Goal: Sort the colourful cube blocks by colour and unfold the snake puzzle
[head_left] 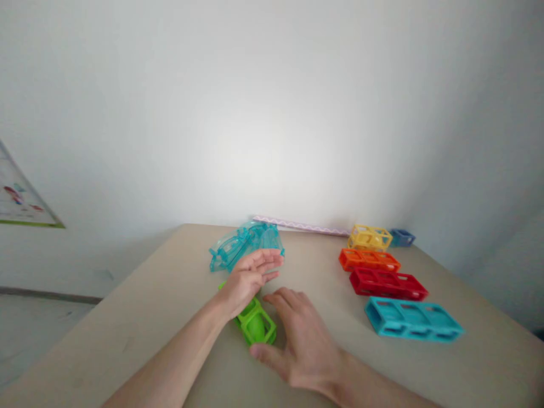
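A bright green plastic frame block (256, 326) lies on the table at the front middle, with square openings in it. My left hand (250, 277) is over its far part and hides some of it; the fingers are stretched out to the right and hold nothing. Beside the block's near right end is my right hand (297, 334), its thumb and fingers spread apart. Whether the thumb touches the green block I cannot tell. Just beyond my left hand lies a pile of translucent teal plastic pieces (244, 243).
On the table's (140, 328) right side several frame blocks form a column: turquoise (412, 319), red (386, 283), orange (369, 260), yellow (369, 237) and dark blue (402, 237). A pale purple patterned strip (301, 225) runs along the back edge by the wall (272, 113).
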